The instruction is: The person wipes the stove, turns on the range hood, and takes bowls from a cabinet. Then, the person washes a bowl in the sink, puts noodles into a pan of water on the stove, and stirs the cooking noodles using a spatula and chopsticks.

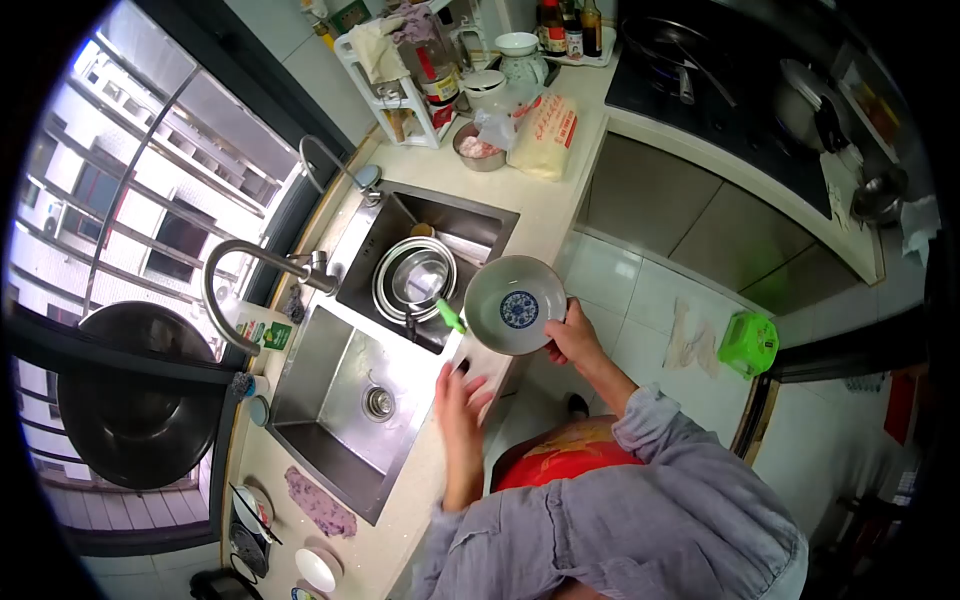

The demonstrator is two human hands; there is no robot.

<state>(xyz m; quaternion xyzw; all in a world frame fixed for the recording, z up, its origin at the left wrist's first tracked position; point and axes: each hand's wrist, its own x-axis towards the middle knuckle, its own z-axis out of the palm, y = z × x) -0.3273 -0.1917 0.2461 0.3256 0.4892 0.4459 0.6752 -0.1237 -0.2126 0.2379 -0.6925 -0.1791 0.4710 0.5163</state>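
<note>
While I watch through the head camera, my right hand (572, 336) holds a shallow, round bowl (492, 290) over the front edge of the desk (545, 212), beside the double sink. The bowl looks smooth and glazed, pale grey-green inside, with a blue patterned medallion (519, 310) at its centre and a thin brownish rim. Its hollow side faces my camera; being round, it shows no long axis, and I cannot tell its exact tilt. My right fingers pinch the rim at its right side. My left hand (461, 407) holds nothing that I can make out, its fingers loosely spread and slightly bent, near the bowl's lower left but apart from it. Just left of the bowl, a bright green, elongated thing (450, 316) points obliquely toward the bowl's lower left. Round, shiny metal bowls (384, 283) sit nested in the upper basin (480, 222); the lower basin (340, 345) is brushed metal with a round drain (378, 403). A crumpled purple cloth (320, 503) lies on the desk, near a small white bowl (318, 569).
</note>
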